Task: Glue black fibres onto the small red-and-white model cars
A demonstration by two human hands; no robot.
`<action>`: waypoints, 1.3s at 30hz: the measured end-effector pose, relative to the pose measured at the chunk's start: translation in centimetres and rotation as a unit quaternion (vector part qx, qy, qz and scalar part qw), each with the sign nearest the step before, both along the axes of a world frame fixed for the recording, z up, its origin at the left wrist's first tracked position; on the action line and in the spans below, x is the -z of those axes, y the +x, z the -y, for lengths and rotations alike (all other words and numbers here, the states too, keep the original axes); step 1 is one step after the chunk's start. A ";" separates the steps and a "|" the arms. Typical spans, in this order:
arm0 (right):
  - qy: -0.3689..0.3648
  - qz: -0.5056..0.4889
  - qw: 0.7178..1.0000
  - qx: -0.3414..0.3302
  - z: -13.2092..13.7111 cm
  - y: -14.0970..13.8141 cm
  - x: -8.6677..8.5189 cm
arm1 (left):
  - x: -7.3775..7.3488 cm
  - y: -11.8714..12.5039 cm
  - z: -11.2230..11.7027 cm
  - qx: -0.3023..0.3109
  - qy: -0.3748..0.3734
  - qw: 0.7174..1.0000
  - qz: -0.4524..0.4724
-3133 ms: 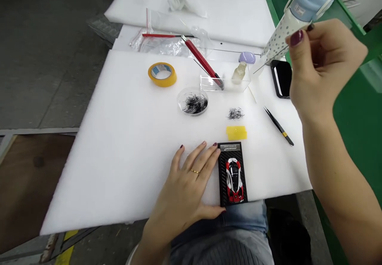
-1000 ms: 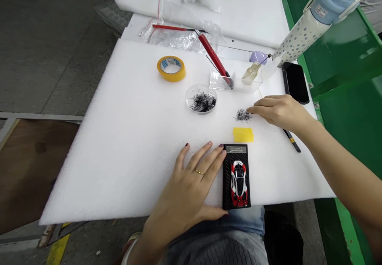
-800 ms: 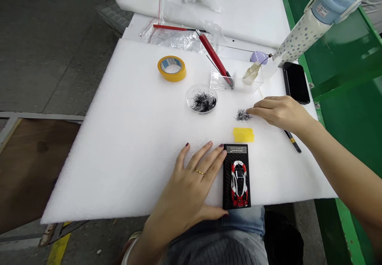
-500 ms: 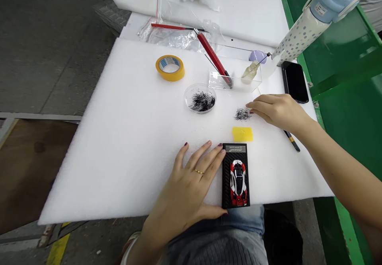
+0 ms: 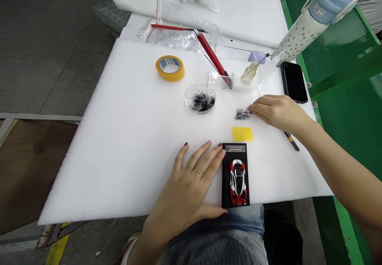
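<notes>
Black bits (image 5: 242, 114) lie past the car (image 5: 238, 182). Right hand (image 5: 277, 112) touches there; can't tell its grip. Left hand (image 5: 188, 183), spread, touches the car's base (image 5: 226, 179).

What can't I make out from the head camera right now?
All in the head view:
Whether the right hand pinches one of the black strands: too small to tell.
Tips of the tweezers: hidden by the right hand.
Fine print on the nameplate: too small.
Top of the bottle: cut off by the upper edge.
</notes>
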State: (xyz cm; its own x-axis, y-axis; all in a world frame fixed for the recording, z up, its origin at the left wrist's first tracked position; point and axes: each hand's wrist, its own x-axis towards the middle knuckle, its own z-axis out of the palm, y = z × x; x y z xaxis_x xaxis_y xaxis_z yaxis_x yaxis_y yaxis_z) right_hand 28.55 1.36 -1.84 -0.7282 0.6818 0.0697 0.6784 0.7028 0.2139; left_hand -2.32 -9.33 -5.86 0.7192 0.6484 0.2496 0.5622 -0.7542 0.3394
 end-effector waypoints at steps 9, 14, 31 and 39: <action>-0.038 -0.067 0.997 0.016 -0.1 0.4 0.0 | -0.1 0.0 0.1 0.003 -0.011 1.000 -0.005; -0.056 -0.131 0.989 0.031 0.1 0.4 0.0 | -0.2 0.0 0.1 0.002 -0.008 1.000 -0.007; -0.147 -0.537 0.799 0.230 4.6 -1.1 1.9 | 0.0 -0.1 0.0 -0.003 -0.025 1.000 0.016; -0.068 -0.455 0.869 0.185 6.3 -1.6 1.2 | -0.1 -0.1 -0.1 -0.024 -0.028 0.999 0.032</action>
